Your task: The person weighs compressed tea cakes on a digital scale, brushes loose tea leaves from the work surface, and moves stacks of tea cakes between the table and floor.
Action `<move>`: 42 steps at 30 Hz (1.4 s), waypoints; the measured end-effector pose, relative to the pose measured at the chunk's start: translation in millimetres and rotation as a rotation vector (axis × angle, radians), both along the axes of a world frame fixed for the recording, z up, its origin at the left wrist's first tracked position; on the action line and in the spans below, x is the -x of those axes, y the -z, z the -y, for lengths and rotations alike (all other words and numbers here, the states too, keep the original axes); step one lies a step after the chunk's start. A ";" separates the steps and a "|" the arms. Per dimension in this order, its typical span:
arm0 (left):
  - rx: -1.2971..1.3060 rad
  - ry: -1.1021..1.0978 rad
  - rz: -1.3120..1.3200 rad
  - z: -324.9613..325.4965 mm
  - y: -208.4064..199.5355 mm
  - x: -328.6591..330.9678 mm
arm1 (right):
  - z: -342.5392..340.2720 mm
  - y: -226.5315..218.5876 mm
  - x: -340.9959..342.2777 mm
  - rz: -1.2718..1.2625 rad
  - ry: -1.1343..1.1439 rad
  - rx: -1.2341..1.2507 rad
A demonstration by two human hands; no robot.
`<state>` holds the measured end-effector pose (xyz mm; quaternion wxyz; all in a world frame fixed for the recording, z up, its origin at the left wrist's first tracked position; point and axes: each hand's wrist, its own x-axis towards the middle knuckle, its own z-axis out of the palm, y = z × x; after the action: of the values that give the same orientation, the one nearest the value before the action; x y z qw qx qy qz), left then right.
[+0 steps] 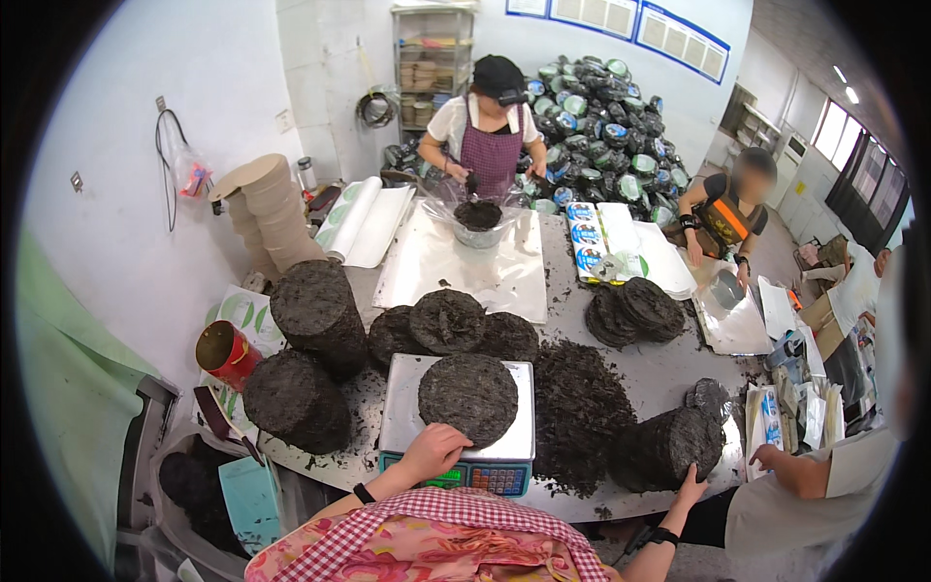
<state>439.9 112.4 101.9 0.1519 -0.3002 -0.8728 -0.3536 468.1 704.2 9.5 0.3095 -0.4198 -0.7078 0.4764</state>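
A round, dark, flaky cake of what looks like dried seaweed (467,400) lies on the steel pan of a digital scale (402,407). My left hand (434,452) pinches the cake's near edge, its fingers closed together. To the right, a stack of similar dark cakes (659,451) lies on its side. My right hand (690,488) grips the near end of that stack; some of its fingers are hidden. Loose dark flakes (577,412) are heaped between the scale and this stack.
Upright cake stacks (315,315) and a red can (229,351) stand left. More cakes (448,320) lie behind the scale. Across the table, a person (490,136) works over a bag-lined bowl (477,235). Other people are at right. A lined bin (184,485) sits lower left.
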 end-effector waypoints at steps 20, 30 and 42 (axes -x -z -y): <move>0.140 -0.193 0.048 -4.8 12.5 -4.9 | -43.1 7.1 6.2 0.179 -0.178 0.034; 0.123 -0.188 0.069 -5.0 9.2 -4.1 | -16.7 -23.1 13.3 0.235 -0.127 0.022; 0.126 -0.188 0.058 -4.2 12.8 -2.9 | -34.2 3.6 18.9 0.075 -0.203 0.025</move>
<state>442.8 116.6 89.1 0.1399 -0.2157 -0.9217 -0.2906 449.2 738.4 5.9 0.2278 -0.3675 -0.7516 0.4982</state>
